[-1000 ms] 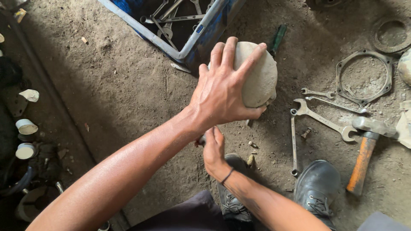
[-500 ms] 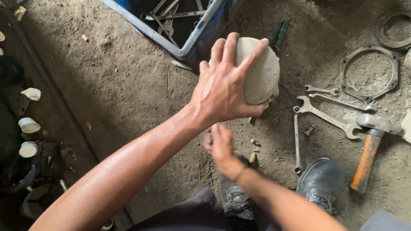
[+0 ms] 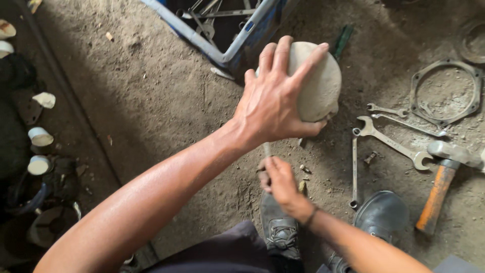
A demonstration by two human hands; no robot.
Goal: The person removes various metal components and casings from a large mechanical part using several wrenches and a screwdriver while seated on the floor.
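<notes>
Left hand point(image 3: 275, 103) grips dusty round part point(image 3: 321, 86); right hand point(image 3: 278, 179) below.

The left hand point(image 3: 273, 103) lay over the near side of a rounded disc point(image 3: 318, 83), which was held above the dirt floor point(image 3: 151, 101). Below it, nearer the person, the right hand point(image 3: 278, 179) gripped a thin rod point(image 3: 266, 149) that ran up toward the disc's underside. Behind the disc stood a crate point(image 3: 237, 25) with metal tools in it, and a screwdriver point(image 3: 343, 39) lay just to its right. Right of the disc lay a ring gasket point(image 3: 444, 93), with wrenches point(image 3: 391, 141) before it and a hammer point(image 3: 439, 189) at the far right. Two shoes point(image 3: 278, 227) sat nearest the person, one under the right hand, the other beside the hammer. Cups point(image 3: 38, 136) lay at the far left.
</notes>
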